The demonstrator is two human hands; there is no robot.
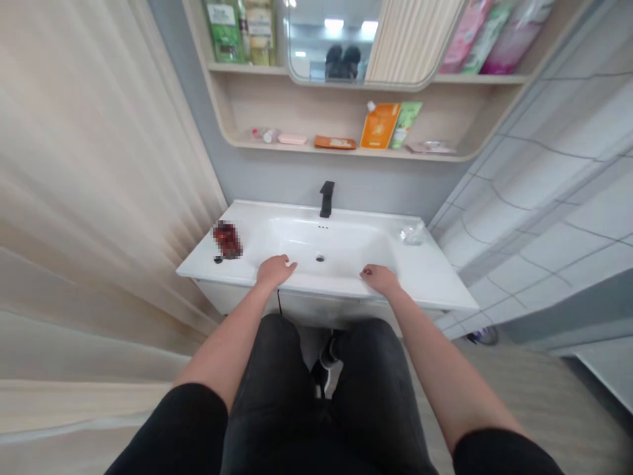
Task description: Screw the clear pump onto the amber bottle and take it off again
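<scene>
One left hand, thumb spread, and one right hand, curled, contents unclear, are at one sink with one faucet.

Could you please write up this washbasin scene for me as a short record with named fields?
Left hand: at the sink's front edge, thumb apart from fingers, nothing seen in it
Right hand: at the same edge, fingers curled; whether it holds anything, cannot tell
Sink: white, drain uncovered
Tap: black, behind the sink
Counter left: reddish item, pixelated
Counter right: clear crumpled item
Lower shelf: includes orange pouch, green tube
</scene>
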